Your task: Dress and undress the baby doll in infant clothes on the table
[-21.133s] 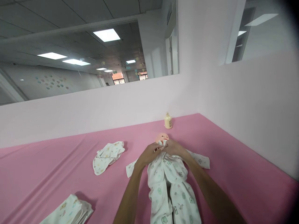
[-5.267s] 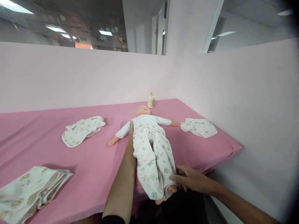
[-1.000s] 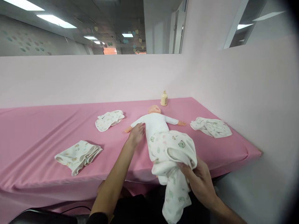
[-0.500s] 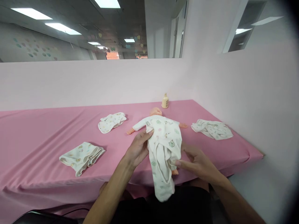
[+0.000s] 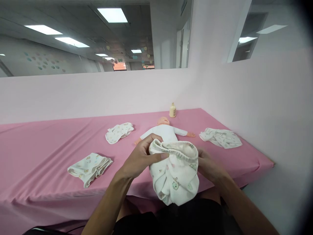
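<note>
- A pale pink partition wall backs a long surface [image 5: 49, 137] draped in pink cloth, with ceiling lights and an open room beyond.
- The printed baby trousers [image 5: 174, 173] are bunched up above the near edge of the surface, waistband uppermost, elastic rim stretched into an open ring.
- The left hand [image 5: 140, 158] is closed on the left side of the waistband, thumb over the rim and fingers curled beneath.
- The right hand [image 5: 209, 164] grips the right side of the waistband; its fingers are mostly hidden behind the fabric, so how far they close cannot be told.
- Just beyond the trousers lies the baby doll [image 5: 166, 130] on its back in a white top, head towards the wall, arms spread; its legs are hidden behind the cloth.
- Judging from the gathered legs, the work in hand goes best with the waistband held wide and level, both trouser legs scrunched short, and an even pull on both sides so the cloth does not twist.
- A small cream bottle [image 5: 172, 110] stands by the wall, near the doll's head.
- A crumpled printed garment [image 5: 220, 137] lies to the doll's right, another small garment [image 5: 119, 132] to its left, and a folded cloth [image 5: 90, 164] nearer the front edge, well apart from the hands.
</note>
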Demonstrator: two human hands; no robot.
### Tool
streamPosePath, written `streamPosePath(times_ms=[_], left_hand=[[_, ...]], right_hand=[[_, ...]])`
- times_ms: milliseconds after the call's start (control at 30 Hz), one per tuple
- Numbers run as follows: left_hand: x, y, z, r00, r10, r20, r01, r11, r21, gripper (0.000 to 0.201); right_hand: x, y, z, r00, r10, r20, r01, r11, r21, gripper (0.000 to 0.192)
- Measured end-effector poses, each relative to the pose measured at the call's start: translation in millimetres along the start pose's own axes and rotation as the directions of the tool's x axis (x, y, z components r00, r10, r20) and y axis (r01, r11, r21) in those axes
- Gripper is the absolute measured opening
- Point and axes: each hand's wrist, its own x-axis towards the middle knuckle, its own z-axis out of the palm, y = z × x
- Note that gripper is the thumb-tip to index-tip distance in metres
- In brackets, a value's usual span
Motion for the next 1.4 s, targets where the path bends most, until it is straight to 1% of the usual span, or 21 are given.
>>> streamPosePath(times_ms=[100, 133, 167, 200, 267, 300, 333, 400, 500, 567, 600, 667, 800, 900, 967, 1033, 1100, 1167, 1267, 1333, 1400], left_hand=[[-3.4, 5.1, 3.8, 0.998, -0.022, -0.055, 0.026, 0.998, 0.066, 0.035], [-4.1, 6.6, 6.3, 0.997, -0.036, -0.062, 0.042, 0.995, 0.090, 0.035], [-4.5, 7.8, 9.1, 0.997, -0.042, -0.064, 0.050, 0.991, 0.121, 0.035], [-4.9, 8.6, 11.7, 0.997, -0.037, -0.062, 0.047, 0.987, 0.156, 0.035], [-5.8, 9.4, 14.9, 0.999, -0.003, -0.048, 0.014, 0.976, 0.219, 0.035], [-6.5, 9.3, 14.8, 0.999, 0.017, -0.043, -0.006, 0.970, 0.241, 0.034], [-7.3, 8.9, 13.4, 0.999, 0.031, -0.041, -0.019, 0.966, 0.259, 0.034], [-9.2, 8.1, 7.7, 0.998, 0.026, -0.048, -0.011, 0.957, 0.290, 0.034], [-11.3, 8.6, -1.0, 0.997, 0.016, -0.071, 0.010, 0.933, 0.360, 0.033], [-11.4, 12.0, -2.9, 0.995, 0.046, -0.094, -0.006, 0.922, 0.388, 0.031], [-11.1, 14.6, -2.5, 0.992, 0.063, -0.109, -0.016, 0.922, 0.386, 0.031], [-9.6, 21.4, -0.5, 0.986, 0.090, -0.140, -0.036, 0.937, 0.348, 0.029], [-5.1, 37.3, 1.4, 0.969, 0.167, -0.184, -0.128, 0.971, 0.202, 0.025], [-3.5, 48.8, -1.7, 0.964, 0.202, -0.172, -0.184, 0.976, 0.115, 0.022], [-4.0, 55.6, -5.3, 0.957, 0.228, -0.179, -0.211, 0.971, 0.110, 0.020], [-5.5, 61.1, -9.1, 0.947, 0.253, -0.196, -0.232, 0.965, 0.125, 0.020], [-7.4, 64.7, -11.8, 0.940, 0.259, -0.220, -0.234, 0.963, 0.135, 0.021], [-9.4, 66.0, -12.2, 0.936, 0.245, -0.252, -0.217, 0.967, 0.132, 0.024], [-12.0, 65.9, -9.0, 0.935, 0.205, -0.290, -0.168, 0.974, 0.149, 0.025], [-12.8, 66.4, -5.7, 0.933, 0.187, -0.307, -0.135, 0.974, 0.183, 0.024], [-12.9, 67.7, -1.7, 0.930, 0.167, -0.326, -0.105, 0.974, 0.199, 0.026]], right_hand=[[-8.4, -13.4, -2.3, 0.991, -0.102, 0.087, 0.105, 0.994, -0.026, 0.047], [-9.8, -17.9, -0.8, 0.986, -0.131, 0.107, 0.138, 0.988, -0.063, 0.055], [-10.7, -21.7, 1.7, 0.984, -0.141, 0.112, 0.155, 0.980, -0.123, 0.056], [-11.3, -24.6, 4.6, 0.987, -0.132, 0.096, 0.149, 0.969, -0.198, 0.049], [-11.9, -28.0, 9.5, 0.993, -0.116, 0.028, 0.118, 0.934, -0.337, 0.025], [-12.0, -28.8, 10.5, 0.992, -0.127, -0.019, 0.111, 0.918, -0.381, 0.020], [-12.0, -29.4, 10.2, 0.986, -0.149, -0.070, 0.109, 0.910, -0.399, 0.022], [-11.7, -31.1, 6.4, 0.962, -0.194, -0.191, 0.114, 0.925, -0.362, 0.024], [-10.3, -37.4, -0.8, 0.917, -0.185, -0.354, 0.102, 0.966, -0.239, 0.026], [-9.9, -44.5, -2.6, 0.899, -0.174, -0.401, 0.106, 0.977, -0.185, 0.023], [-10.2, -48.6, -2.4, 0.900, -0.166, -0.402, 0.110, 0.981, -0.159, 0.020], [-11.8, -56.9, -1.2, 0.922, -0.131, -0.364, 0.111, 0.991, -0.075, 0.014], [-16.5, -66.4, -0.2, 0.980, -0.034, -0.198, 0.055, 0.993, 0.105, 0.028], [-15.9, -63.3, -0.7, 0.993, 0.032, -0.114, -0.013, 0.986, 0.166, 0.028], [-12.8, -58.0, -0.9, 0.996, 0.055, -0.075, -0.039, 0.978, 0.203, 0.025], [-8.3, -52.1, -1.6, 0.996, 0.056, -0.069, -0.037, 0.968, 0.249, 0.023], [-3.8, -47.1, -2.6, 0.992, 0.057, -0.117, -0.020, 0.955, 0.295, 0.024], [-0.6, -44.6, -2.7, 0.977, 0.056, -0.205, 0.011, 0.949, 0.315, 0.026], [1.6, -48.1, 0.4, 0.948, 0.020, -0.316, 0.073, 0.957, 0.279, 0.029], [2.3, -55.0, 4.0, 0.924, 0.001, -0.382, 0.103, 0.962, 0.252, 0.027], [2.2, -63.3, 8.6, 0.881, -0.021, -0.473, 0.141, 0.965, 0.221, 0.026]])
